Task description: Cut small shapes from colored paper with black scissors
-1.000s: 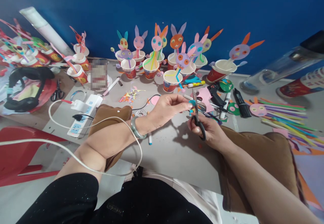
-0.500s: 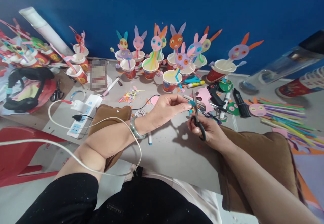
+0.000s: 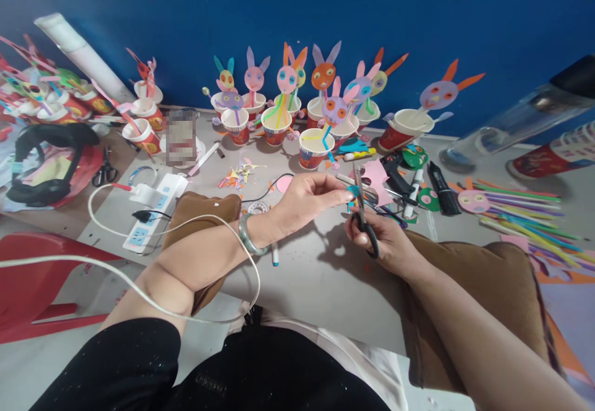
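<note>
Between the thumb and fingers of my left hand (image 3: 309, 203) is a small piece of teal paper (image 3: 352, 191). My right hand (image 3: 383, 240) grips black-handled scissors (image 3: 367, 230), their blades pointing up and away from me beside the teal paper. Both hands are above the grey table (image 3: 302, 281). Behind them, paper cups (image 3: 315, 149) hold rabbit figures with coloured paper heads and ears. A pink paper scrap (image 3: 375, 178) lies just beyond the scissors.
Brown cushions (image 3: 474, 299) lie under both forearms. A white cable (image 3: 186, 317) loops over my left arm from the power strip (image 3: 151, 212). Markers, a black glue gun (image 3: 397, 178) and coloured strips (image 3: 525, 206) lie right. A clear bottle (image 3: 506, 119) stands behind them.
Almost nothing differs. The teal paper and the scissors stay in nearly the same place, with only a slight shift of the fingers.
</note>
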`<state>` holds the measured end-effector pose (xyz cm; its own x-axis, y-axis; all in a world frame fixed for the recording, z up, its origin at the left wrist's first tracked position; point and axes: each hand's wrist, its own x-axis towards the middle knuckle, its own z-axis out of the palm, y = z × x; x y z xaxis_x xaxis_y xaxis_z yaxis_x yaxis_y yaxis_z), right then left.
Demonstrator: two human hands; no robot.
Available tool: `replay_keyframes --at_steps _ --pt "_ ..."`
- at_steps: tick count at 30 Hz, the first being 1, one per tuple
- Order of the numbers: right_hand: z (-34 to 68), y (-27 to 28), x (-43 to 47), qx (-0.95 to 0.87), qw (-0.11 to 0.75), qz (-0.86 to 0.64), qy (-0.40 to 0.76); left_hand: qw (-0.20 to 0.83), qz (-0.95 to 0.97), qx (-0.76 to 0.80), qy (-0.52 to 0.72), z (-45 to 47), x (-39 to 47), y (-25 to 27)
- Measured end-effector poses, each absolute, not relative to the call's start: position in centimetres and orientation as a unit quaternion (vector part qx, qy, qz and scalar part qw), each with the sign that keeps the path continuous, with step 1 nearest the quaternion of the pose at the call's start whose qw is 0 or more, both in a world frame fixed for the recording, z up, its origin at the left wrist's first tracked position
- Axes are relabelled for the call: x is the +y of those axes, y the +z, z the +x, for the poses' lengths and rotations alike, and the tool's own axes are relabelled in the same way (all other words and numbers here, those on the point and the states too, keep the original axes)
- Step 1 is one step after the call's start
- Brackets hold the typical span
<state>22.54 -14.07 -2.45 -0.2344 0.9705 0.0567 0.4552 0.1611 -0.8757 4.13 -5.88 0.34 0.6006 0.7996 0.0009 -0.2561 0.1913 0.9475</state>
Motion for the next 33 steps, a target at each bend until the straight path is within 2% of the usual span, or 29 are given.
replay_keyframes --at_steps 33 --pt "22.61 -2.49 -14.03 -0.682 0.335 -0.533 0.371 0.703 0.552 0.263 0.364 3.75 -5.41 0.46"
